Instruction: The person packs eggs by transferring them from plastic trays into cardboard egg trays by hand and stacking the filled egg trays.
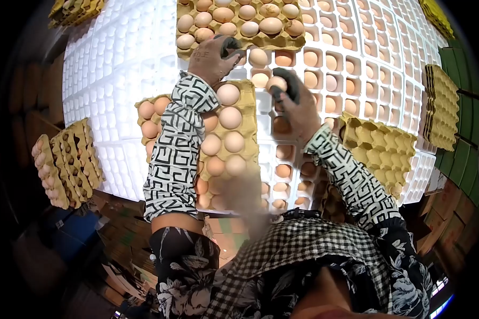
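Observation:
My right hand (298, 109), in a glove with dark fingertips, grips an egg (277, 84) between thumb and fingers above the white foam tray (265, 102). My gloved left hand (210, 61) is at the near edge of the upper cardboard egg tray (189, 53), its fingers curled inward; whatever they hold, if anything, is hidden. Just right of that hand, a pale egg (258, 57) sits in a foam cell. Beneath my left forearm lies another cardboard egg tray (248, 114), with large eggs (230, 118) in its cells, partly covered by the sleeve.
Foam trays with eggs (331, 82) extend to the right; white foam trays (117, 90) cover the left. A cardboard tray (378, 143) lies near my right forearm. Stacked egg trays (72, 162) stand at the left edge, more trays (440, 106) at the right. Cartons (457, 207) lie beyond.

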A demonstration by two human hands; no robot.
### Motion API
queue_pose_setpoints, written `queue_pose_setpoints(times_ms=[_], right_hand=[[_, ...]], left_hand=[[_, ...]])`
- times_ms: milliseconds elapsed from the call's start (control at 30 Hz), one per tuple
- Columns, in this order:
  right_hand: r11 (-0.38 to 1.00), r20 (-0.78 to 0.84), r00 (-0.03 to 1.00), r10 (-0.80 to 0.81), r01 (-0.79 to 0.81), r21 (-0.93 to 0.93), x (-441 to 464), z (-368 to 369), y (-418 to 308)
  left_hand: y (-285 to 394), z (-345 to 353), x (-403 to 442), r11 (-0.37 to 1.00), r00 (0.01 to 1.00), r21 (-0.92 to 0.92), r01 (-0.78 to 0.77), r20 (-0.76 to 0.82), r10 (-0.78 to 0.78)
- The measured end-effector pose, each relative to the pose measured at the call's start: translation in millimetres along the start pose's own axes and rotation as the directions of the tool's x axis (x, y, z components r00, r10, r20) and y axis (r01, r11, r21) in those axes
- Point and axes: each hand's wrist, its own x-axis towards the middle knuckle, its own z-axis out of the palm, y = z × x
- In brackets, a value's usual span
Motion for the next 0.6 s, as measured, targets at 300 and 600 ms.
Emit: queue_pose_setpoints(times_ms=[300, 600], right_hand=[[0.707, 0.075, 0.917, -0.393, 0.353, -0.612, -4, -2, -9], [0.804, 0.080, 0.939, -0.334, 0.328, -0.497, -16, -47, -68]], left_hand=[[16, 4, 4, 0.987, 0.963, 0.112, -0.116, 0.255, 0.084], [43, 26, 45, 0.864, 0.821, 0.398, -0.308, 0.570, 0.030]])
